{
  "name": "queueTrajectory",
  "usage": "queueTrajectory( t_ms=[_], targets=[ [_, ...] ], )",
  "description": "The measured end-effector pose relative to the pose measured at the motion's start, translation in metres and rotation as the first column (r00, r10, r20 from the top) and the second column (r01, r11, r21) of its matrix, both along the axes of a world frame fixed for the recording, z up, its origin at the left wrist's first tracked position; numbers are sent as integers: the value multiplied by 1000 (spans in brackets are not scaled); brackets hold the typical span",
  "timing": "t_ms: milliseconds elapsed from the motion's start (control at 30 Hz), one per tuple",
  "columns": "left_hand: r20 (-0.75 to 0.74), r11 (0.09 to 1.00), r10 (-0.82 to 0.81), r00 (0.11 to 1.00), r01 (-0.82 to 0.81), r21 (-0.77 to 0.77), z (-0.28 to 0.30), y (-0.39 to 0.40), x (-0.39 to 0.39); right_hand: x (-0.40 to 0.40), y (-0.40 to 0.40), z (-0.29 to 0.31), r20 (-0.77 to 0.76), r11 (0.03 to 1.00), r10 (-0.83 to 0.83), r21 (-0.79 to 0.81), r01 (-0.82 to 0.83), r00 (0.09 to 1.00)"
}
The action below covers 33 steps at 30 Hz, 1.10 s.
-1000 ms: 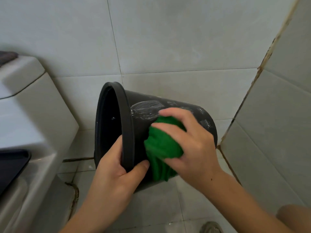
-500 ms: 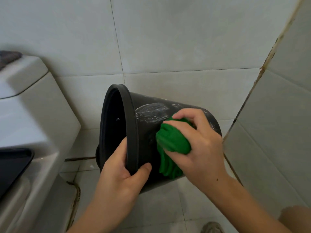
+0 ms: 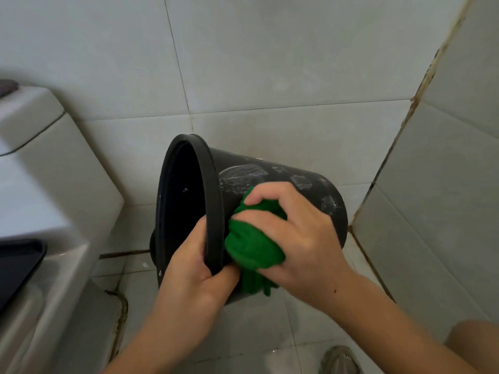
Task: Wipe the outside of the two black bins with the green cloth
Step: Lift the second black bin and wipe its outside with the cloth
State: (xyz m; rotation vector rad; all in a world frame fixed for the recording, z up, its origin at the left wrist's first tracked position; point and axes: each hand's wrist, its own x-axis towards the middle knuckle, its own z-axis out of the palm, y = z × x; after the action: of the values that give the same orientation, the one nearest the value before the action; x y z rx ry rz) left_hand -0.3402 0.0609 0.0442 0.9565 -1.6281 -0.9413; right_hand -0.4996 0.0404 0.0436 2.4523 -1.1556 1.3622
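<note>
Tipping the round black plastic bin (image 3: pixel 270 184) sideways exposes its wall — left hand (image 3: pixel 194 276) grips the rim, steadying it, while right hand (image 3: pixel 294 236) presses the bunched green cloth (image 3: pixel 251 247) near the rim.

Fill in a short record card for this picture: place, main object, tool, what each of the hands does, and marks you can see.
place: tiled corner beside a white toilet
main object: black bin, tipped on its side, opening facing left
tool: green cloth, bunched
left hand: grips the bin's rim
right hand: presses the cloth on the bin's outer wall
marks: whitish smears on the wall above the cloth
second bin: not identifiable
</note>
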Motion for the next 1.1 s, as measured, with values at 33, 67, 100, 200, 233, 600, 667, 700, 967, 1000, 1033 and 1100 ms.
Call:
queueTrajectory(
  t_ms=[33, 67, 100, 200, 233, 600, 667, 700, 967, 1000, 1033, 1100],
  targets=[
    [-9, 1000, -11, 1000, 11, 11, 0, 0, -2, -2, -2, 1, 17, 999, -34, 8, 34, 999],
    [-11, 1000, -14, 1000, 14, 17, 0, 0, -3, -3, -4, 3, 45, 998, -67, 18, 66, 997],
    [-9, 1000, -7, 1000, 7, 15, -1, 0, -3, -2, -3, 3, 69, 996, -87, 25, 86, 994],
    [-29, 1000, 16, 999, -16, 9, 0, 2, 0, 3, 3, -1, 31, 999, -54, -6, 54, 998],
    [-42, 1000, 10, 999, -9, 14, 1, 2, 1, 2, 5, -2, 0, 999, -37, -18, 37, 999],
    [-58, 999, 35, 998, -35, 9, 5, 7, 5, 7, 15, -7, 82, 994, -112, -6, 113, 990],
    [-73, 1000, 30, 997, -30, 3, 8, 7, 6, 1, 11, -7, 40, 995, -80, -63, 83, 996],
    [-73, 999, 48, 996, -48, 2, 8, 7, 7, -7, 6, -9, 51, 991, -112, -61, 115, 992],
    [-217, 971, 236, 947, -223, 81, 15, 0, 39, -65, -14, -14, 360, 926, -376, 123, 357, 853],
    [-213, 973, 230, 950, -220, 69, 18, -1, 40, -67, -14, -12, 377, 923, -385, 154, 353, 843],
    [-206, 975, 224, 953, -217, 53, 19, -1, 41, -67, -13, -10, 395, 920, -391, 207, 334, 831],
    [-203, 979, 204, 958, -201, 36, 20, -1, 39, -66, -11, -8, 420, 898, -404, 350, 266, 813]
  ],
)
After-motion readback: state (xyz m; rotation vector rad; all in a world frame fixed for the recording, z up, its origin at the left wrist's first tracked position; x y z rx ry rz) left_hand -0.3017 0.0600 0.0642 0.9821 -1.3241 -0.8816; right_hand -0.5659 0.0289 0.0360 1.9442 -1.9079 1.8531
